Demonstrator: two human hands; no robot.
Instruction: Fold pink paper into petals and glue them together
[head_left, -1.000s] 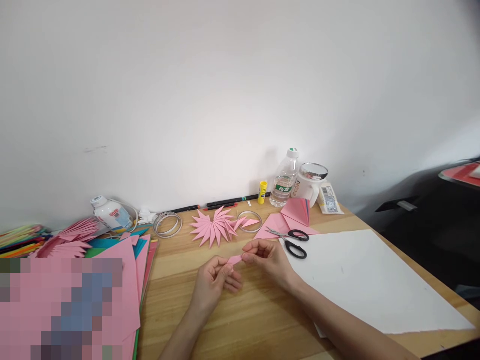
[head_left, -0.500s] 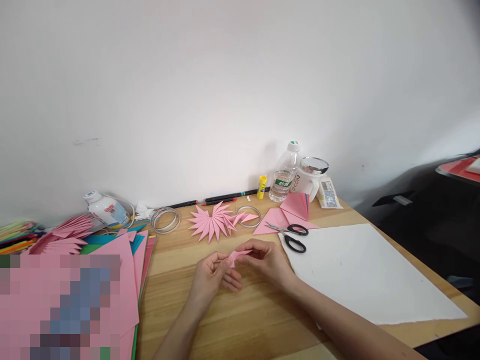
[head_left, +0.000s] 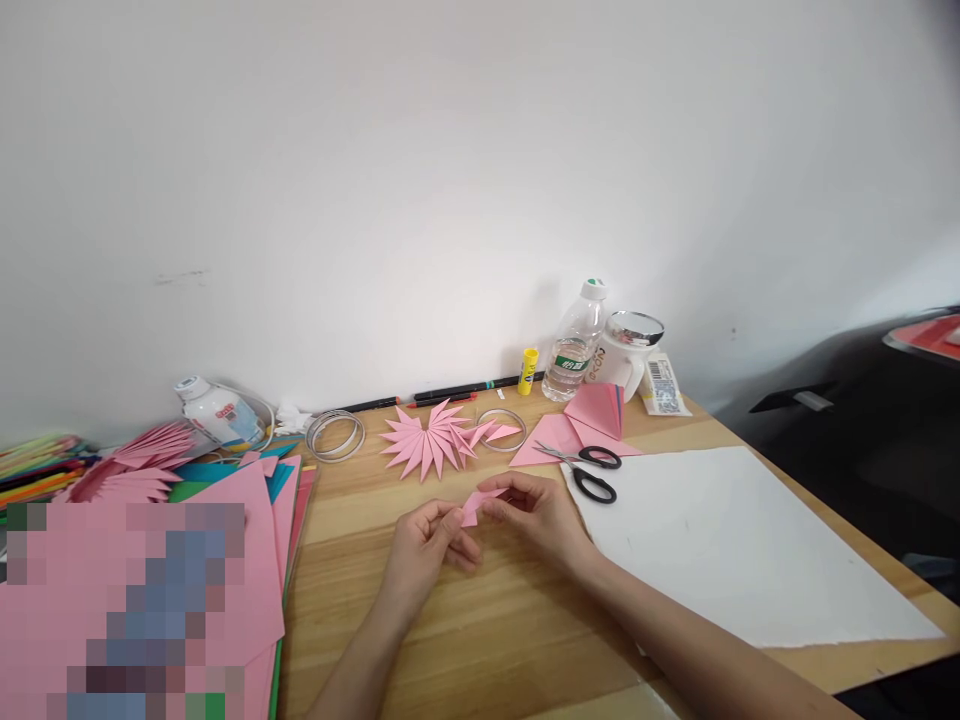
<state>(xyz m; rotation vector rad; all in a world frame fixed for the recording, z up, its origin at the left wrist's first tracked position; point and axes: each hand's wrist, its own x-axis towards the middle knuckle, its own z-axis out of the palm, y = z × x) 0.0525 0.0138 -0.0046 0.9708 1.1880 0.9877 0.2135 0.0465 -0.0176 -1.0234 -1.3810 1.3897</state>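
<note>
A small folded piece of pink paper is pinched between my two hands above the wooden table. My left hand grips its near left end between thumb and fingers. The thumb and index finger of my right hand close on its right end. Just beyond my hands lies a pink folded-paper fan with pointed spokes. Black-handled scissors rest open to the right of my right hand, partly over pink paper sheets.
A large white sheet covers the table's right side. Coloured papers are stacked at left. Along the wall stand a glue stick, a water bottle and a white mug. Tape rings and pens lie nearby.
The pink paper piece has turned slightly and shows more of its surface between my fingers. Both hands keep hold of it. The whole view has shifted a little.
</note>
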